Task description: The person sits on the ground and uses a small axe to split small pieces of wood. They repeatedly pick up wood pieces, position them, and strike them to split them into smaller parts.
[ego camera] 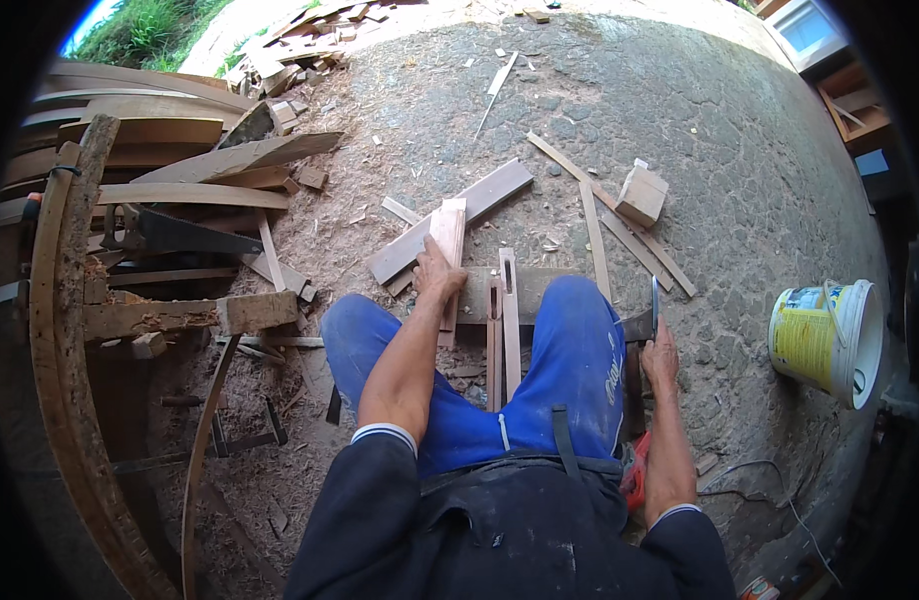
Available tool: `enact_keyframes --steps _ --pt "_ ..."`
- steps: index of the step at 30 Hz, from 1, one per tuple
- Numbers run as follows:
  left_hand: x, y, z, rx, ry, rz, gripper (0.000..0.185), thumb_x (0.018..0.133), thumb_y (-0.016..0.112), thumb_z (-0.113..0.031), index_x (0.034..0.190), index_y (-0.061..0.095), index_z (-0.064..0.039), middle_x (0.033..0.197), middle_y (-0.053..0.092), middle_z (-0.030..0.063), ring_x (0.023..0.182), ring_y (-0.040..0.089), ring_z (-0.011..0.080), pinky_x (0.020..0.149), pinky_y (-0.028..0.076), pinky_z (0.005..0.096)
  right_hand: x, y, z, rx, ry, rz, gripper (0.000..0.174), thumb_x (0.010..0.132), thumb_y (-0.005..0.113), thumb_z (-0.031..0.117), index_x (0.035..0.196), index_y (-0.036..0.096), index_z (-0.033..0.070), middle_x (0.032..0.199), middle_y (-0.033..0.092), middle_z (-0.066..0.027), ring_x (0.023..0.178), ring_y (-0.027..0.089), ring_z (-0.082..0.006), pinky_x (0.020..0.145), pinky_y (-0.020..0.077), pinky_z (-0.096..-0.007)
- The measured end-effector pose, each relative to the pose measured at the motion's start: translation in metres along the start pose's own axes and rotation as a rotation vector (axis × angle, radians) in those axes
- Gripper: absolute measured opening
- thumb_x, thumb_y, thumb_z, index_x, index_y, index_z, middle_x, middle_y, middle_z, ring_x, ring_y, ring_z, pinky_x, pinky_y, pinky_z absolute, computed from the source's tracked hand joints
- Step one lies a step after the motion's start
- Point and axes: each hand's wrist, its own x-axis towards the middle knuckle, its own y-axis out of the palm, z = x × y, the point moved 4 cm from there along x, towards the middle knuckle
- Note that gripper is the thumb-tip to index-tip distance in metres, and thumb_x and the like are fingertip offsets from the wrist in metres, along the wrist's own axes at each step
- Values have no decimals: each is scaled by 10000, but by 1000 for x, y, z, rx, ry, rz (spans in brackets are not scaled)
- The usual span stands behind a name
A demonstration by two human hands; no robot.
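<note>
My left hand (437,274) grips the edge of a short, pale wooden board (450,225), which stands tilted between my knees. Behind it a longer planed board (501,191) lies slanted. Two narrow wooden pieces with slots cut near their ends, one reddish (493,352) and one paler (510,330), rest side by side between my legs. Beside my right knee, my right hand (660,358) is closed around a dark hand tool (639,328) with a bright narrow edge; its exact kind is unclear. A wooden beam (478,296) crosses in front of me, partly hidden.
Stacked planks (152,135) and a handsaw (197,232) are at left, near an upright wooden frame (62,315) and a clamp (242,442). Thin strips (594,232) and a wood block (642,195) lie ahead right. A white bucket (812,337) lies on its side at right.
</note>
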Motion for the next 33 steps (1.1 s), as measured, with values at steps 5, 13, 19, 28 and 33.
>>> enact_keyframes --steps 5,13,19,28,33 --pt "0 -56 -18 -684 166 -116 940 656 944 -324 1311 390 59 1158 657 228 1005 683 354 877 573 441 -12 -13 19 -7 -25 -100 560 880 570 71 1436 512 30 1227 587 -228 1158 576 -415 1017 468 -474" --pt "-87 -94 -88 -913 650 58 618 874 826 -292 1328 512 -13 1116 657 78 921 658 152 766 565 287 -10 -68 218 476 -506 -208 445 941 560 103 1371 565 -10 1200 612 -214 1145 601 -375 1024 475 -450" --pt "-91 -81 -94 -989 535 362 488 1023 627 -193 1446 499 13 1236 660 112 1063 641 149 890 543 306 -21 -28 308 1001 -215 439 473 1000 623 219 1401 514 -7 1235 654 -171 1079 675 -245 901 560 -363" --pt "-85 -72 -73 -1215 514 473 463 1053 569 -211 1448 502 20 1278 646 87 1110 620 128 958 511 299 -32 6 327 1469 -191 715 559 995 662 248 1441 432 1 1214 651 -127 1073 652 -170 924 556 -337" --pt "-87 -68 -75 -1264 546 440 472 1056 566 -223 1452 496 25 1276 648 75 1101 626 127 961 514 302 -25 5 319 1463 -194 668 560 1004 654 263 1452 432 12 1172 669 -106 1036 672 -159 889 570 -314"
